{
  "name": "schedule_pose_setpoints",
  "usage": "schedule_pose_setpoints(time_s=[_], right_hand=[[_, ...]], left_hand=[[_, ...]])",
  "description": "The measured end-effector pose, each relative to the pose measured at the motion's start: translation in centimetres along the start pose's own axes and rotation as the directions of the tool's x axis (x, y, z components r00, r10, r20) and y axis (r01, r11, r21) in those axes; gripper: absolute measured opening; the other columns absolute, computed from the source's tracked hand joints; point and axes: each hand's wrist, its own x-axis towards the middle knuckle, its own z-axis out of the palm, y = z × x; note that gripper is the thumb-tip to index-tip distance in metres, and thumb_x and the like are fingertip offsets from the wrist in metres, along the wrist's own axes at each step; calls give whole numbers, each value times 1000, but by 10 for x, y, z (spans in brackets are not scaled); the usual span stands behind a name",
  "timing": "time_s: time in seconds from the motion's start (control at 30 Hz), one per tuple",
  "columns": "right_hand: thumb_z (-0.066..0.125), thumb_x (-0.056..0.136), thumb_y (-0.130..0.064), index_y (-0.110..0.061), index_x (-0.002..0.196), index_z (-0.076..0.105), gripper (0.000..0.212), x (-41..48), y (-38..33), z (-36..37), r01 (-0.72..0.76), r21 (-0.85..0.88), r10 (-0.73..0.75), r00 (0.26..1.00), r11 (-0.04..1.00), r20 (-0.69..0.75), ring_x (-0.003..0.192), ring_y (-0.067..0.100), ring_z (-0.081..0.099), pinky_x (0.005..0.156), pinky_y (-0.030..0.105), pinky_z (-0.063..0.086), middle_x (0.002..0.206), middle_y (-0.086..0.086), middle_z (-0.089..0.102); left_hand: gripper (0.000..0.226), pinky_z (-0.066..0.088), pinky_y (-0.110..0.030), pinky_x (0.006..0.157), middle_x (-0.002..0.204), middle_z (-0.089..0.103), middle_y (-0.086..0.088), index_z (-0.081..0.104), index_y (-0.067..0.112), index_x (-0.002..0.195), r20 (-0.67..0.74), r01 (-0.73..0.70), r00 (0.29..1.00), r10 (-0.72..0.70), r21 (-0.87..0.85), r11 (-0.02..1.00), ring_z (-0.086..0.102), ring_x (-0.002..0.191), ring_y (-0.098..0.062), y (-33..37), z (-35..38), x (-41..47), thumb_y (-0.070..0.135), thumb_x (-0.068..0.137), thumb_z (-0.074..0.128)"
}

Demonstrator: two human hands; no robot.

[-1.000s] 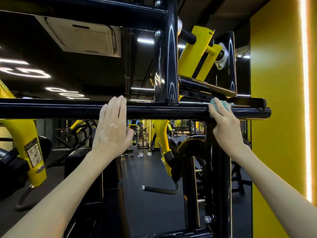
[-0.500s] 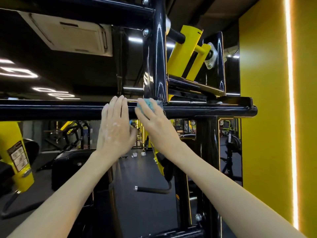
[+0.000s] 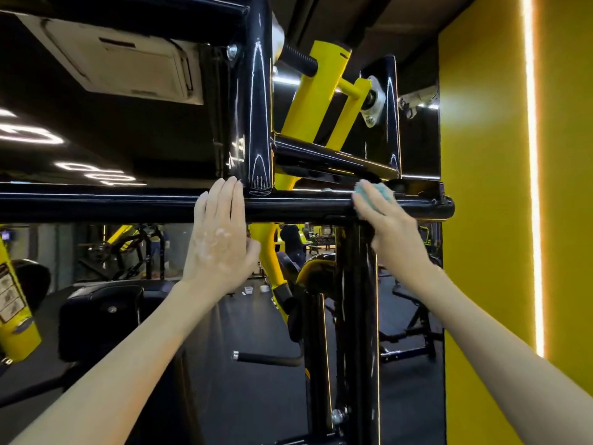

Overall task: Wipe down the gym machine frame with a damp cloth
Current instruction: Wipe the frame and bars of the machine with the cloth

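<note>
The left grip (image 3: pixel 221 239) lies on the horizontal bar (image 3: pixel 96 203), just left of the upright post (image 3: pixel 256 91). Right of it, the right grip (image 3: pixel 391 232) holds the cloth (image 3: pixel 377 194) on the bar, above the lower post (image 3: pixel 356 316).

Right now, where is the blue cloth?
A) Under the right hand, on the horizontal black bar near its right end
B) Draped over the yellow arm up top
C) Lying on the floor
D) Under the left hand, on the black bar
A: the right hand holds the blue cloth against the horizontal black bar near its right end, while the left hand lies flat on the bar with no cloth.
</note>
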Motion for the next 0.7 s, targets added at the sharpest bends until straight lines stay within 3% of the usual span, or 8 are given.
schedule_pose_setpoints(time_s=[0.17, 0.27, 0.33, 0.43, 0.53, 0.7], right_hand=[[61, 64, 31, -1, 134, 55, 78, -22, 66, -18, -134, -64, 138, 989, 989, 52, 132, 48, 44, 90, 59, 53, 149, 19, 43], [61, 65, 30, 0, 134, 55, 75, -22, 69, -16, -169, -51, 172, 983, 984, 65, 132, 49, 43, 94, 60, 50, 148, 20, 43], [61, 70, 28, 1, 131, 57, 67, -18, 57, -11, -201, -13, 201, 979, 980, 17, 131, 49, 44, 99, 54, 44, 146, 22, 45], [59, 71, 27, 2, 130, 57, 64, -10, 29, -3, -120, 42, 121, 992, 992, -33, 133, 47, 42, 106, 47, 36, 146, 22, 45], [58, 69, 27, 3, 131, 56, 66, 3, -12, 3, 10, 110, -9, 1000, 994, -16, 136, 49, 37, 107, 51, 32, 146, 22, 45], [67, 64, 26, 2, 129, 58, 70, 11, -31, 2, 173, 139, -181, 983, 975, 43, 132, 52, 41, 92, 52, 50, 144, 21, 48]], left_hand=[[83, 19, -52, 119, 148, 37, -28, 31, -12, 145, -7, 29, 1000, -29, -11, 1000, 30, 142, -41, 5, 2, 1, 10, 74, 68], [84, 17, -51, 120, 149, 36, -28, 30, -11, 145, -9, 42, 999, -42, -18, 999, 29, 142, -41, 7, 2, 1, 10, 73, 69], [86, 15, -49, 120, 149, 36, -27, 30, -11, 146, -6, 58, 998, -58, -16, 998, 28, 143, -41, 10, 3, 1, 9, 72, 70], [87, 16, -50, 120, 149, 35, -28, 30, -12, 146, 6, 78, 997, -77, -13, 997, 27, 143, -41, 12, 3, 1, 10, 71, 69], [86, 21, -54, 118, 147, 37, -29, 31, -12, 144, 21, 76, 997, -76, 1, 997, 29, 141, -43, 13, 2, 1, 9, 70, 70], [84, 22, -53, 118, 146, 37, -27, 32, -10, 144, 39, 73, 997, -74, 14, 997, 29, 141, -41, 10, -2, 1, 6, 71, 68]])
